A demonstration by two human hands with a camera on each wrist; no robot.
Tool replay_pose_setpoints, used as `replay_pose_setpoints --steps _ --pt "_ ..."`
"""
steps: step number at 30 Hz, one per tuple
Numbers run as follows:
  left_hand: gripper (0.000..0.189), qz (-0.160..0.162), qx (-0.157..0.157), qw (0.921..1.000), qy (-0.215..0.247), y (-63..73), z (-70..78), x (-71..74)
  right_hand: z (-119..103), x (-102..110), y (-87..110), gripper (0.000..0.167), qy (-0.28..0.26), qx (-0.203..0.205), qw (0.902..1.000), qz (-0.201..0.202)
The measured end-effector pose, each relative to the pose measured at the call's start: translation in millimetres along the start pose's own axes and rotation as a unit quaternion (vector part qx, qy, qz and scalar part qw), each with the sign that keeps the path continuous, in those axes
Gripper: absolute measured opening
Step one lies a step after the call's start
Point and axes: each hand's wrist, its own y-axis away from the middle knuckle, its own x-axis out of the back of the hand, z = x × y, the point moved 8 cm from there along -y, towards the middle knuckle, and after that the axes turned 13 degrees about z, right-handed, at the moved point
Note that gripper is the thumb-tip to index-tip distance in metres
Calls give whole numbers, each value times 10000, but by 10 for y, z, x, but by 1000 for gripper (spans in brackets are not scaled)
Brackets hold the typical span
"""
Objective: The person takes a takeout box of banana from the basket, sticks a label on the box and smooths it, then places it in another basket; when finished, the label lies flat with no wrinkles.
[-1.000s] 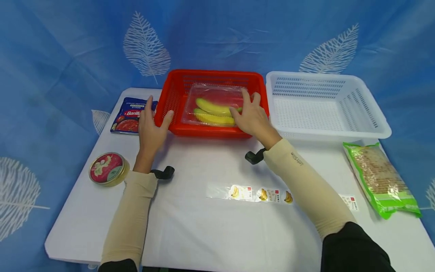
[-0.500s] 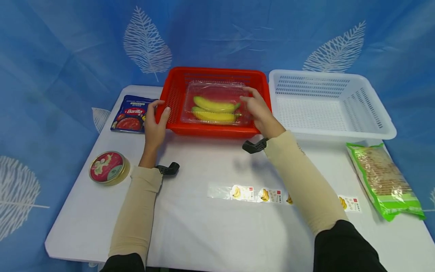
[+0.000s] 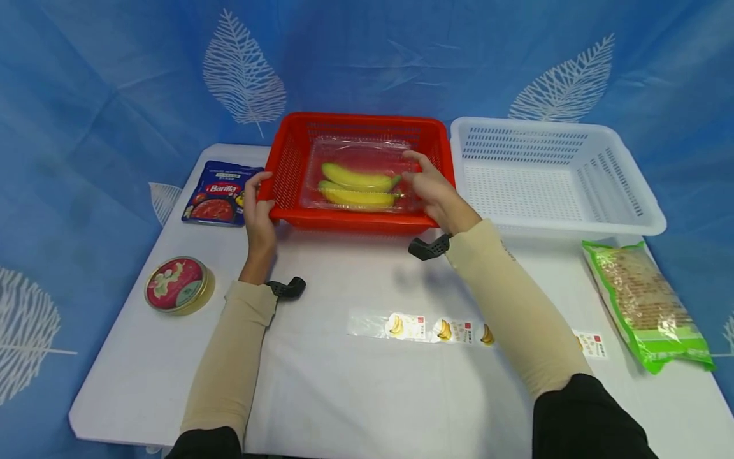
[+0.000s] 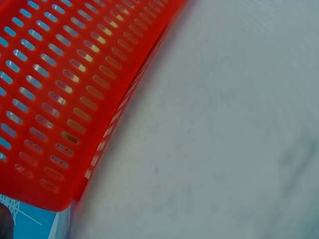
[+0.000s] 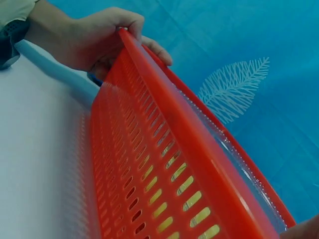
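A red plastic basket (image 3: 355,220) stands at the back of the table. In it lies a clear plastic container (image 3: 367,150) with two yellow bananas (image 3: 358,197) inside. At the basket's left end my left hand (image 3: 260,220) grips the rim; the right wrist view shows this hand (image 5: 107,37) curled over the far end. My right hand (image 3: 438,194) holds the basket's right end, with bent fingers reaching inside over the container's right edge. Only a bit of that hand shows in the right wrist view's lower corner. The left wrist view shows the basket's slotted wall (image 4: 65,84).
A white basket (image 3: 562,226) stands against the red one's right side. A blue Barilla pouch (image 3: 215,197) and a round tin (image 3: 179,285) lie at left. A strip of banana labels (image 3: 404,326) lies in front; a green-edged food bag (image 3: 648,303) lies at right.
My left hand has gone from spread fingers beside the basket to a grip on its left rim. My right hand has drawn back from the container's top toward the basket's right end.
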Motion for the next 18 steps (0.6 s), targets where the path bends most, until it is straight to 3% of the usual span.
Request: replay_pose_setpoints --steps 9,18 --pt "51 121 42 9998 125 0 -10 35 -13 -140 24 59 262 209 9987 -397" --pt "52 -101 88 9997 221 5 -45 -30 -26 -127 24 61 840 630 9932 -493"
